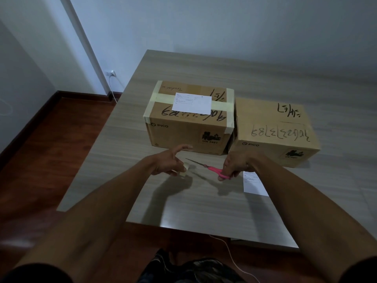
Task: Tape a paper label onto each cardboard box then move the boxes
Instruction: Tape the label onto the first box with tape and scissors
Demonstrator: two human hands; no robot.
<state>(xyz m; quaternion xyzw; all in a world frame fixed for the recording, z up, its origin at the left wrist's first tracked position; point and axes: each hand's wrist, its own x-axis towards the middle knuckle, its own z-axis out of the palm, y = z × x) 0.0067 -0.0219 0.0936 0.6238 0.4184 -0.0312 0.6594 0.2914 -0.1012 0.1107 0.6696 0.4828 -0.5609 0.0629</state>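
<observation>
Two cardboard boxes stand side by side on the grey table (204,205). The left box (189,127) has a white paper label (191,104) lying on its top over beige tape. The right box (275,135) has handwriting on top and no label. A second paper label (252,183) lies flat on the table, partly under my right forearm. My left hand (173,160) pinches a short piece of beige tape (186,168), index finger pointing out. My right hand (236,162) grips pink-handled scissors (216,170), blades closed and aimed toward the tape.
The table's near edge is close to my body, and its left edge drops to a dark wooden floor (40,152). A wall socket with a white cable (111,74) is on the far left wall. A thin white cord (230,254) hangs below the table.
</observation>
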